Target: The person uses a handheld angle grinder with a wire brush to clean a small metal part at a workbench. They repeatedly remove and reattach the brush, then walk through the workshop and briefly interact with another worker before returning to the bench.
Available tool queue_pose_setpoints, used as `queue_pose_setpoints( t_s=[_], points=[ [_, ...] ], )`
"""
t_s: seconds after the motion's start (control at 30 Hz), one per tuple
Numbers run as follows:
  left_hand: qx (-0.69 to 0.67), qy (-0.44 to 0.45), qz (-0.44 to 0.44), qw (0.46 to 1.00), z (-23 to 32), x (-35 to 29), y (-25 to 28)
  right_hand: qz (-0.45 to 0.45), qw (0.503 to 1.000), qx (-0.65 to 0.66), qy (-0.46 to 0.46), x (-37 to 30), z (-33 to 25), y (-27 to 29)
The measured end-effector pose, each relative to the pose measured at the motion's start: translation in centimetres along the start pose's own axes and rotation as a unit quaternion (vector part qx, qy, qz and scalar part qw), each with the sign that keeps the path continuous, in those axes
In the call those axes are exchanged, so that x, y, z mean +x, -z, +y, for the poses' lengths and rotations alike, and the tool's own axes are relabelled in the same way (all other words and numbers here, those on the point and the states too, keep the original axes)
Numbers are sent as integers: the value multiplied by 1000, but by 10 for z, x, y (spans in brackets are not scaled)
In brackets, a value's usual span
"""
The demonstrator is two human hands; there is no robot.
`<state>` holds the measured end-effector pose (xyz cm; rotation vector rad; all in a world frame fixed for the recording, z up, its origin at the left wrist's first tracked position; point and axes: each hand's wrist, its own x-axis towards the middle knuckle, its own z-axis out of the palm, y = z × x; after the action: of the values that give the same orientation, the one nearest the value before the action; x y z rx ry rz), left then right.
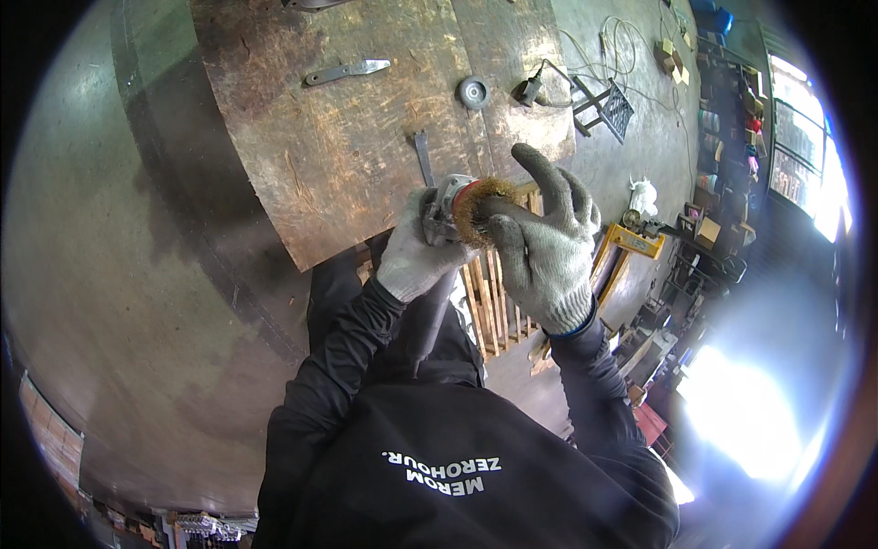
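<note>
While left hand [413, 254] clasps grinder [444, 199] | right hand [553, 261], fingers spread, touches wire brush [469, 224] | cardboard boxes [679, 69], contents unclear

The brush [470, 216] was made of rough, wiry metal, and the tool head [443, 210] of smooth metal. The gloves [555, 265] were knitted from matt cloth. The tabletop [320, 137] was badly scuffed.

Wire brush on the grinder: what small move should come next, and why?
Probably a gentle turn of the wire brush with the right hand, to check its seating: the left hand grips the angle grinder near its head, and a digit of the right hand already lies over the brush, other fingers extended.
</note>
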<state>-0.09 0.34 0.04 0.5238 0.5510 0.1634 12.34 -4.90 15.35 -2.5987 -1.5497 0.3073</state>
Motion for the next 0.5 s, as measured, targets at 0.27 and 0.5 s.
queue_pose_setpoints(
  t_s=[0.27, 0.5],
  points=[
    [-23, -5, -5, 1000, -5, 3, 3, -2, 1000, -21, -8, -2, 1, 0],
    [-4, -7, 9, 1000, -7, 4, 2, -15, 1000, 3, -1, -3, -1, 2]
  ],
)
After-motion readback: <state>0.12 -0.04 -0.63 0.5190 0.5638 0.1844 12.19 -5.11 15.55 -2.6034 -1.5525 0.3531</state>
